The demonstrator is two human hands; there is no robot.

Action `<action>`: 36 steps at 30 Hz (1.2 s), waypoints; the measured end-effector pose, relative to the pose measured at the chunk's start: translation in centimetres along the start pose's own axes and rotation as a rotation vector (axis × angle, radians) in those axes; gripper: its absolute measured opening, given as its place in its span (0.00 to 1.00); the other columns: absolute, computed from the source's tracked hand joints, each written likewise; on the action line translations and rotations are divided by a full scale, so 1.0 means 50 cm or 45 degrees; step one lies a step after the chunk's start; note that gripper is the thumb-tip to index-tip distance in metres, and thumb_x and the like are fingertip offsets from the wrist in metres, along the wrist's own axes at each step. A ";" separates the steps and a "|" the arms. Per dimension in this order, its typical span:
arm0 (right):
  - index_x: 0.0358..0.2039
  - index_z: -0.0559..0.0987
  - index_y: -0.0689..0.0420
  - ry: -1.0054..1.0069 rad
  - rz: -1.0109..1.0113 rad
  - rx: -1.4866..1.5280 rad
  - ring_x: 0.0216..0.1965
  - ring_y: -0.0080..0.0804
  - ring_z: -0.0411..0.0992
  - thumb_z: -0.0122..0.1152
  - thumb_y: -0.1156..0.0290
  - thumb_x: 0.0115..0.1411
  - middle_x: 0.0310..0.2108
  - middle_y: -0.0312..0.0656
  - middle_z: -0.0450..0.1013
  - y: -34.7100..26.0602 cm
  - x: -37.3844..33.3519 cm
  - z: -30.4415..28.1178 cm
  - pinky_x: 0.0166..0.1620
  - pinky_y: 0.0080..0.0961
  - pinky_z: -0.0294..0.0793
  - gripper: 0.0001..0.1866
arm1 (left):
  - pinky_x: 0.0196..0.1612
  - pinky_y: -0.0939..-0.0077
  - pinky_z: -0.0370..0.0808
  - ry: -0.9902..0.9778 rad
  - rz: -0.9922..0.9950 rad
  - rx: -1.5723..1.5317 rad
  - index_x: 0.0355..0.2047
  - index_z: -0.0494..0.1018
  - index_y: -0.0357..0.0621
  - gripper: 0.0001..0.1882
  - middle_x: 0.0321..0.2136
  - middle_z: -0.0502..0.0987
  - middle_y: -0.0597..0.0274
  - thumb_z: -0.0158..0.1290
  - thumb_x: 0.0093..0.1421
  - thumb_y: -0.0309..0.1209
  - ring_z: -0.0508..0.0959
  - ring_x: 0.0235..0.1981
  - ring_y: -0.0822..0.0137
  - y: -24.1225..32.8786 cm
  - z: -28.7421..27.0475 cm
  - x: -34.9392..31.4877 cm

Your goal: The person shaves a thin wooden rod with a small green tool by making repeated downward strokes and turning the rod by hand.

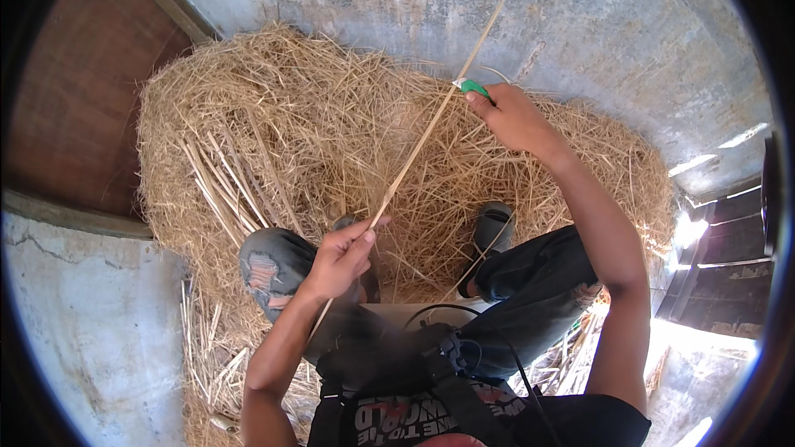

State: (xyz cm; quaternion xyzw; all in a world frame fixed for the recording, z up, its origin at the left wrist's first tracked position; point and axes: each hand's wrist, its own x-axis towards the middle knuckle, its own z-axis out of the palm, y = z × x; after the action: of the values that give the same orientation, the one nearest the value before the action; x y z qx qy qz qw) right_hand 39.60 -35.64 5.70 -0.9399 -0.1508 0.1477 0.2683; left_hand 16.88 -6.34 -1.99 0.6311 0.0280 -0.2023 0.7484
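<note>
A long, thin, pale strip (pixel 424 142), like split bamboo or cane, slants across the middle from the lower left to the upper right. My left hand (pixel 339 261) is closed round its lower part, in front of my left knee, and the tail end runs down past my wrist. In my right hand (pixel 515 120) is a green-handled utility knife (pixel 474 88), held out at arm's length. Its tip meets the strip well up its length, or lies just beside it; which one, I cannot tell. Beyond the knife the strip's upper end stands out against the wall.
I sit over a thick heap of dry straw (pixel 273 91). Several pale sticks (pixel 224 182) lie on it, left of my left knee. A grey wall (pixel 397 8) closes off the far side, and a brown panel (pixel 83 91) stands at the left. Dark cables (pixel 517 364) hang by my lap.
</note>
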 end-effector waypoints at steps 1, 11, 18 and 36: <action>0.31 0.77 0.68 0.002 -0.024 -0.004 0.25 0.48 0.72 0.45 0.50 0.77 0.21 0.51 0.70 0.003 0.003 -0.003 0.35 0.50 0.70 0.31 | 0.20 0.82 0.53 0.006 0.005 -0.002 0.68 0.68 0.38 0.22 0.18 0.55 0.79 0.44 0.79 0.33 0.53 0.16 0.84 0.000 -0.001 -0.002; 0.26 0.73 0.62 0.131 -0.122 0.093 0.17 0.33 0.62 0.47 0.45 0.76 0.14 0.40 0.61 0.002 -0.009 0.061 0.29 0.42 0.64 0.32 | 0.18 0.81 0.51 0.015 0.055 0.017 0.68 0.67 0.33 0.24 0.14 0.53 0.78 0.43 0.79 0.36 0.50 0.13 0.83 -0.004 0.002 0.005; 0.30 0.75 0.63 0.007 0.033 0.070 0.23 0.39 0.69 0.42 0.48 0.78 0.21 0.45 0.70 -0.007 0.000 0.015 0.35 0.47 0.70 0.30 | 0.18 0.82 0.51 0.020 0.061 0.016 0.68 0.67 0.33 0.24 0.14 0.53 0.77 0.44 0.79 0.36 0.50 0.13 0.83 -0.002 0.004 0.005; 0.28 0.74 0.61 -0.165 -0.067 0.185 0.20 0.35 0.66 0.45 0.45 0.77 0.16 0.40 0.65 -0.062 -0.033 0.085 0.30 0.43 0.68 0.32 | 0.19 0.82 0.52 0.074 0.057 -0.006 0.66 0.70 0.34 0.22 0.16 0.55 0.79 0.45 0.79 0.36 0.53 0.15 0.84 0.005 -0.008 0.007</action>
State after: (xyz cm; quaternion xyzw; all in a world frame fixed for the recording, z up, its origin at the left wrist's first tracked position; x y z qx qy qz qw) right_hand 35.95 -31.77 4.29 -0.9022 -0.1813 0.2116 0.3293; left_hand 17.36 -6.04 -1.93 0.6353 0.0359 -0.1669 0.7531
